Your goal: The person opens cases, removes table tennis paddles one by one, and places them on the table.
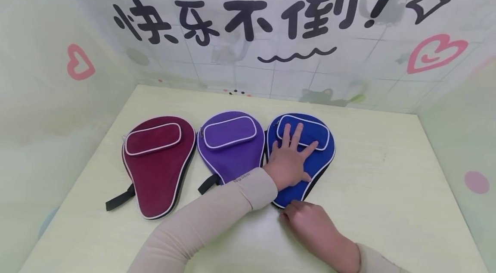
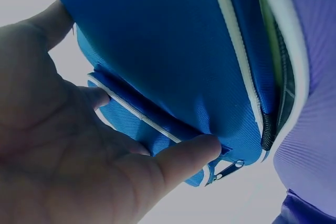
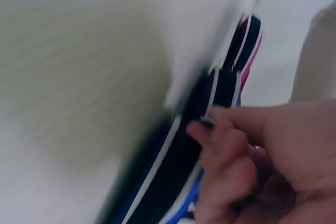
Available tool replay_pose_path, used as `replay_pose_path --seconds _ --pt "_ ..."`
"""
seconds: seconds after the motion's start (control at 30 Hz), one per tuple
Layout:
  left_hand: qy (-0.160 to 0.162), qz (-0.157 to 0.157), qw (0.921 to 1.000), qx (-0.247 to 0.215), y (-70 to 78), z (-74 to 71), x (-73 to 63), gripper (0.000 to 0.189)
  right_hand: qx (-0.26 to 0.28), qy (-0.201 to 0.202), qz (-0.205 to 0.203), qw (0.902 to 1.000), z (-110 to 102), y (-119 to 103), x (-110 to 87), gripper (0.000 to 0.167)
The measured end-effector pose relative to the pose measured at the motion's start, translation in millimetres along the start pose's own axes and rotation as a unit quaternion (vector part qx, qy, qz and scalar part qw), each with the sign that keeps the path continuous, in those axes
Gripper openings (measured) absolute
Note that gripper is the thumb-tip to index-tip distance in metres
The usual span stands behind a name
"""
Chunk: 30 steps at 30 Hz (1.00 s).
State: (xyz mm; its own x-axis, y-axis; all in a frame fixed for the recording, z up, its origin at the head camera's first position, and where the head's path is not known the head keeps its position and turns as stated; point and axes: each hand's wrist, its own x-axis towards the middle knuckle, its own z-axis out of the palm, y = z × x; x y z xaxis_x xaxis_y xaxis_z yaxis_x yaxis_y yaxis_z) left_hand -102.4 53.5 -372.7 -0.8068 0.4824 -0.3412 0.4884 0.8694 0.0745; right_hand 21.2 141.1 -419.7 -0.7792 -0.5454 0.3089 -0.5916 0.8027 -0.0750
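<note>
A blue table tennis paddle case (image 1: 322, 161) with white piping and a small front pocket lies on the table, its narrow end toward the person. My left hand (image 1: 291, 159) presses on its front with fingers spread, the fingertips over the pocket (image 2: 152, 140). At the narrow tip, my right hand (image 1: 311, 225) has its fingers curled. The right wrist view shows thumb and forefinger pinching a small metal zipper pull (image 3: 209, 122) on the dark side band of the case. Along one side, the left wrist view shows the zipper edge parted.
To the left of the blue case lies a purple paddle case (image 1: 232, 156), partly under the left sleeve (image 1: 217, 204). Further left is a dark red paddle case (image 1: 160, 174) with a black strap (image 1: 120, 199). A printed backdrop (image 1: 248, 66) rises behind the pale table (image 1: 387, 187).
</note>
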Motion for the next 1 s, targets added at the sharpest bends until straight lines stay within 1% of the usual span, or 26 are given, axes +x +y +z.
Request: replay_pose_path --seconds 0.07,0.13,0.2,0.27,0.3,0.37,0.43,0.47,0.53,0.57,0.63,0.67,0.77,0.8,0.9,0.97,1.0 --pt "-0.002 -0.002 1.0 0.002 1.2 0.3 -0.6 0.091 -0.026 0.02 -0.013 0.9994 5 -7 5.0 0.022" --pt "-0.002 -0.001 1.0 -0.002 2.4 0.2 -1.0 0.091 -0.047 0.029 -0.017 0.9983 9 -11 8.3 0.026" --pt "-0.002 0.001 1.0 -0.006 3.3 0.1 -1.1 0.092 -0.05 0.023 -0.013 0.9984 11 -14 9.4 0.028" --pt "-0.002 0.001 0.9999 -0.011 3.2 0.0 -0.9 0.092 -0.043 0.009 -0.001 0.999 10 -15 9.3 0.027" --pt "-0.003 0.001 0.9999 -0.012 2.9 0.0 -0.8 0.092 -0.036 0.0 0.002 0.9993 9 -15 8.7 0.025" --pt "-0.004 0.0 0.9999 -0.01 2.0 0.3 -0.8 0.091 -0.005 -0.016 0.013 0.9998 7 -14 7.2 0.02" --pt "-0.002 -0.001 1.0 -0.005 1.1 0.9 -0.9 0.091 0.038 -0.035 0.029 0.9983 3 -12 5.9 0.014" --pt "-0.001 0.0 1.0 -0.003 0.9 1.4 -1.1 0.09 0.067 -0.048 0.04 0.9958 0 -10 5.6 0.011" --pt "0.003 -0.001 1.0 -0.001 1.3 3.2 -1.7 0.089 0.125 -0.073 0.069 0.987 -5 -5 4.3 0.007" --pt "0.005 -0.001 1.0 0.001 2.0 4.4 -2.1 0.088 0.156 -0.091 0.085 0.9799 -8 -1 3.7 0.008" --pt "0.006 -0.003 1.0 0.003 4.0 7.4 -3.0 0.086 0.215 -0.125 0.117 0.9615 -13 10 1.8 0.01" --pt "0.008 -0.004 1.0 0.003 5.2 9.1 -4.0 0.085 0.241 -0.142 0.134 0.9507 -16 17 0.5 0.011" --pt "0.017 0.001 0.9998 0.013 7.9 13.2 -9.8 0.082 0.277 -0.169 0.186 0.9273 -20 41 -4.8 0.012" --pt "0.019 0.003 0.9997 0.015 8.4 14.0 -12.2 0.081 0.277 -0.171 0.206 0.9227 -21 50 -6.1 0.012" --pt "0.027 0.013 0.9994 0.02 9.8 15.3 -19.3 0.081 0.247 -0.161 0.26 0.9196 -21 74 -7.6 0.014" --pt "0.027 0.018 0.9994 0.009 11.3 15.9 -22.3 0.082 0.235 -0.149 0.289 0.9162 -18 89 -6.4 0.018" --pt "0.026 0.018 0.9995 0.001 12.2 16.7 -23.0 0.082 0.235 -0.147 0.301 0.9125 -17 96 -5.6 0.02"
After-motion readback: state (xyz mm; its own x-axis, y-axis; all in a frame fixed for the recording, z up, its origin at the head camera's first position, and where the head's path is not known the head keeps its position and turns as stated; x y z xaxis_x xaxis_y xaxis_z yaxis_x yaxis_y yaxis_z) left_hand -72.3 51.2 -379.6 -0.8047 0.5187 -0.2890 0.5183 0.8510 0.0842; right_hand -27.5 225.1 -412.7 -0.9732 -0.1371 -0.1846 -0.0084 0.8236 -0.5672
